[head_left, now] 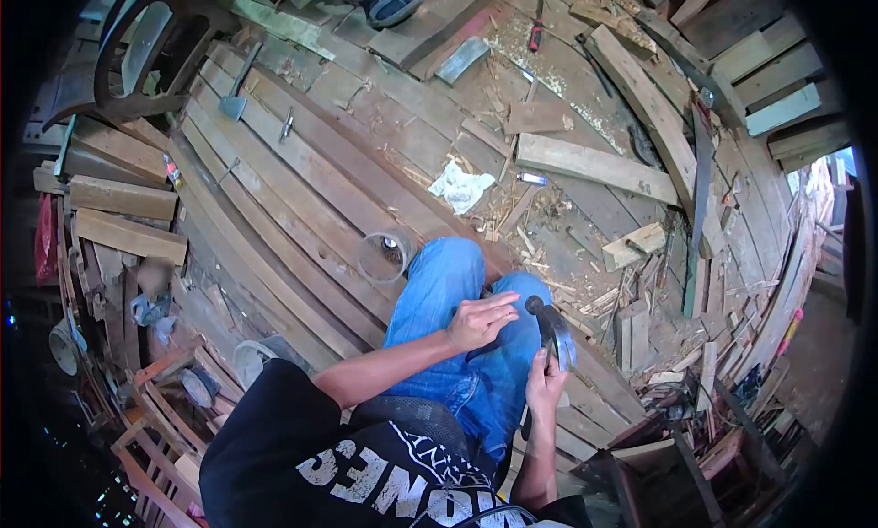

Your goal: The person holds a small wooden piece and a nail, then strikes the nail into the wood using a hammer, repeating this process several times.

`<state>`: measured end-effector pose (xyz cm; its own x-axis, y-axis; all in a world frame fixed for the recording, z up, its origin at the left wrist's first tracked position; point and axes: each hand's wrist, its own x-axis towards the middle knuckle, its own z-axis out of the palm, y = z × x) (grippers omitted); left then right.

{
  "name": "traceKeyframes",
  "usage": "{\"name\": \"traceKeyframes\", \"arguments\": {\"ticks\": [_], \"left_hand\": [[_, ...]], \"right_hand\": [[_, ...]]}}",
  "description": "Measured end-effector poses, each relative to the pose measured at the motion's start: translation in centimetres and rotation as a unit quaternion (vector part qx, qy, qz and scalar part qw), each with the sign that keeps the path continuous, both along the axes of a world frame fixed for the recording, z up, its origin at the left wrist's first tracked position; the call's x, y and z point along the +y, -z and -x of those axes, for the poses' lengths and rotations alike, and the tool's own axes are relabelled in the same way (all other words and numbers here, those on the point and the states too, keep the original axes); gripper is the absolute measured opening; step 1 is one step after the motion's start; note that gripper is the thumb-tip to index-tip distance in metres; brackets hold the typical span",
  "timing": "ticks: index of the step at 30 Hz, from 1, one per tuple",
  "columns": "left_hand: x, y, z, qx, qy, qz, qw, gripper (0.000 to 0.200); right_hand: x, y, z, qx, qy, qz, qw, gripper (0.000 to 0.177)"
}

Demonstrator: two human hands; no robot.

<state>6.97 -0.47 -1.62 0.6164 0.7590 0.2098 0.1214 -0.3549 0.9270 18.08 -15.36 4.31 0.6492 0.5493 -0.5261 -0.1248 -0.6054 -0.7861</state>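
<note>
My right hand (pixel 546 380) is wrapped round a claw hammer (pixel 551 331) just below its head, over my right knee. The hammer's round face points up and to the left, and its claw is at the right. My left hand (pixel 485 321) is over my lap, left of the hammer and apart from it, its fingers stretched out toward the hammer head. Nothing shows in it. Both hands are above my blue jeans (pixel 430 299). Left of my knees stands a clear round container (pixel 384 257) with something small and shiny inside.
Long planks (pixel 302 162) lie at the left, with a flat-bladed tool (pixel 234 105) on them. Ahead are a white cloth (pixel 461 188), a board (pixel 594 165), a red-handled tool (pixel 536 36) and wood chips. A handsaw (pixel 702 176) leans at the right beside scrap wood.
</note>
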Motion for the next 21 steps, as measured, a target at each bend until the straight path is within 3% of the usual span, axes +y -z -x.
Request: {"name": "traceKeyframes", "arguments": {"ticks": [2, 4, 8, 11, 13, 14, 16, 18, 20, 21], "left_hand": [[0.2, -0.3, -0.1, 0.001, -0.003, -0.032, 0.999, 0.011], [-0.1, -0.5, 0.0, 0.026, 0.003, 0.025, 0.999, 0.011], [-0.6, -0.2, -0.2, 0.031, -0.029, -0.03, 0.999, 0.019], [-1.3, -0.5, -0.4, 0.055, -0.071, -0.006, 0.996, 0.03], [-1.6, -0.2, -0.4, 0.068, -0.097, 0.064, 0.991, 0.044], [-1.6, 0.0, -0.4, 0.063, -0.1, 0.056, 0.991, 0.044], [-1.7, 0.2, -0.5, 0.036, -0.078, 0.141, 0.986, 0.053], [-1.4, 1.0, -1.4, 0.012, -0.081, 0.096, 0.992, 0.045], [-1.1, 2.2, -2.4, 0.048, -0.1, 0.09, 0.99, 0.023], [-0.8, 2.5, -2.7, 0.045, -0.1, 0.086, 0.99, 0.023]], "right_hand": [[0.3, -0.6, -0.2, -0.002, -0.012, 0.013, 1.0, 0.027], [0.7, -0.9, -0.2, -0.039, -0.04, 0.043, 0.997, 0.024], [0.7, 0.5, -0.3, -0.055, -0.022, -0.011, 0.998, 0.027], [0.7, 1.1, -0.7, -0.096, -0.053, -0.022, 0.994, 0.029], [1.4, 0.3, -0.5, -0.081, -0.011, -0.027, 0.996, 0.048], [1.2, 0.7, -0.7, -0.085, -0.013, -0.036, 0.996, 0.048], [0.5, 1.3, -1.0, -0.058, 0.003, -0.017, 0.998, 0.049], [0.1, 1.8, -1.2, -0.071, -0.004, -0.048, 0.996, 0.05], [0.0, 2.2, -1.2, -0.059, 0.02, -0.041, 0.997, 0.05], [0.2, 2.1, -1.1, -0.061, 0.021, -0.047, 0.997, 0.05]]}}
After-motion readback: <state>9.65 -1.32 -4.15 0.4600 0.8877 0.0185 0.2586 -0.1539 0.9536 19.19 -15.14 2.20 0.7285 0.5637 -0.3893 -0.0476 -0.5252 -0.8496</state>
